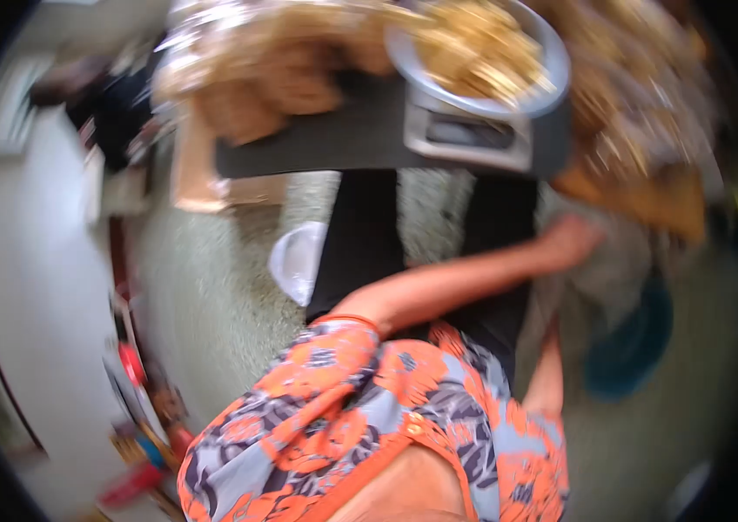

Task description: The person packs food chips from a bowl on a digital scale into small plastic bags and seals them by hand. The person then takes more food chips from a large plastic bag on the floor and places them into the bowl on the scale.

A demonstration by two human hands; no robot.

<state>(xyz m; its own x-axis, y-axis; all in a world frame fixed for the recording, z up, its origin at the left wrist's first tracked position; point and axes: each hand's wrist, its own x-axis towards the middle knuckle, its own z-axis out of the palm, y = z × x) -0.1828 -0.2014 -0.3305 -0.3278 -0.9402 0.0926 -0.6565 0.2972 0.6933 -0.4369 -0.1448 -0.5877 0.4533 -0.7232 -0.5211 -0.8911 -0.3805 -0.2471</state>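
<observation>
My left hand [573, 242] reaches across my lap to the right side. Its blurred fingers look closed on the top of a pale translucent bag [604, 274]. Below it, my right forearm [547, 378] points up toward the same bag, and the right hand is too hidden and smeared to make out. Ahead, a white bowl [558, 83] full of yellowish pieces [482, 52] rests on a scale [469, 143], which stands on a dark board [325, 143].
Brown packets in clear plastic [256, 96] lie at the board's left, over a cardboard box [195, 170]. More bagged goods [639, 113] are at right. A blue-green basin [634, 344] and a white container [299, 261] are lower down. Another person [117, 113] is far left.
</observation>
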